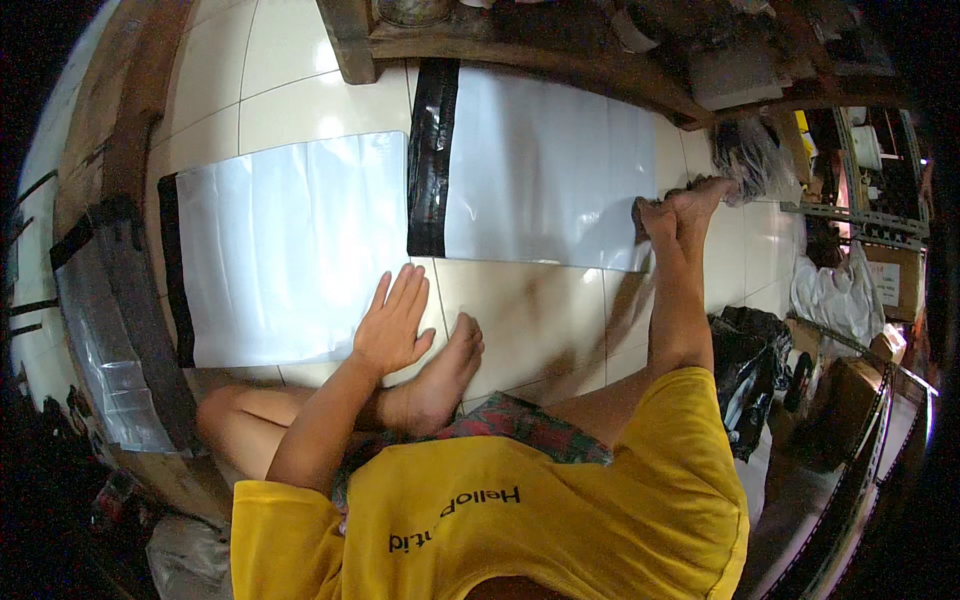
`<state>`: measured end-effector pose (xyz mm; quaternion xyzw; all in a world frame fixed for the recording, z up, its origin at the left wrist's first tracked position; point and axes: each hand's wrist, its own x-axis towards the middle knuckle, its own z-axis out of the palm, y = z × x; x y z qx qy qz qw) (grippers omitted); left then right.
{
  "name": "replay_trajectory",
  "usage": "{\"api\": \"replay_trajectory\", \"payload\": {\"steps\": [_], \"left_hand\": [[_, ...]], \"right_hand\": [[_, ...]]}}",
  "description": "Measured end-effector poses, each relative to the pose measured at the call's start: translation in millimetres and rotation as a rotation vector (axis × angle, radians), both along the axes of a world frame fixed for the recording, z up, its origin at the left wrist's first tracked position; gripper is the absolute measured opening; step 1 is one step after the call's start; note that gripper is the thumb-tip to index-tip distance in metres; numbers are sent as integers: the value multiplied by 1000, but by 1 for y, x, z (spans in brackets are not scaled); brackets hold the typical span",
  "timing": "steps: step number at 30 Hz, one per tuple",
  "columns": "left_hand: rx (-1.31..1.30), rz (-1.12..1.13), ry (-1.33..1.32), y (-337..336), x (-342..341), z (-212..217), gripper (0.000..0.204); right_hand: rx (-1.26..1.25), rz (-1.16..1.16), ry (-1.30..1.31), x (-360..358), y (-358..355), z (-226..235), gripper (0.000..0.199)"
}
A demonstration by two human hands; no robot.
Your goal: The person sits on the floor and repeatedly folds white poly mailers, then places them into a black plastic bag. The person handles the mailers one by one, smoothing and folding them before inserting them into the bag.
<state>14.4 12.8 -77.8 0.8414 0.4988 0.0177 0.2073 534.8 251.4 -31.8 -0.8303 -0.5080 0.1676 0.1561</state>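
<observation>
My left hand [392,318] lies flat over the lower right corner of a white plastic mailing bag [290,250] with a black edge strip, its fingers straight and holding nothing. To the right on the tiles is a second white mailing bag [550,170], with a wide black strip along its left side. My right arm stretches far to the right. At its end my right hand [706,196] is beside my foot [657,222], close to the second bag's right edge and a crumpled clear plastic bag [752,160]. Its fingers are too small and overlapped to make out.
A grey plastic mailer [115,330] rests along a wooden plank at the left. Wooden furniture [520,52] borders the far side. On the right are a black plastic bag [750,350], a white carrier bag [840,290] and metal shelving [850,212]. My bare left foot [440,385] is near my left hand.
</observation>
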Motion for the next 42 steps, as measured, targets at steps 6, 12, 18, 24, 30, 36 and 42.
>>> {"api": "replay_trajectory", "payload": {"steps": [6,12,18,24,30,36,42], "left_hand": [[-20,-16,-65,2,1,-3,85],[-23,-6,-77,0,1,-2,84],[-13,-14,-60,0,1,-2,84],[-41,-15,-59,4,2,1,84],[-48,-12,-47,5,1,1,83],[-57,-11,-6,1,1,5,80],[-50,-44,-34,-1,-5,8,79]], "right_hand": [[9,-276,-283,32,-1,-27,83],[-588,-47,69,41,10,-34,86],[-388,-141,760,33,9,-28,78],[-284,-136,589,33,16,-29,76],[-135,-146,-140,66,40,-72,74],[-191,-177,-349,98,72,-85,73],[-150,-24,-629,96,65,-78,72]]}}
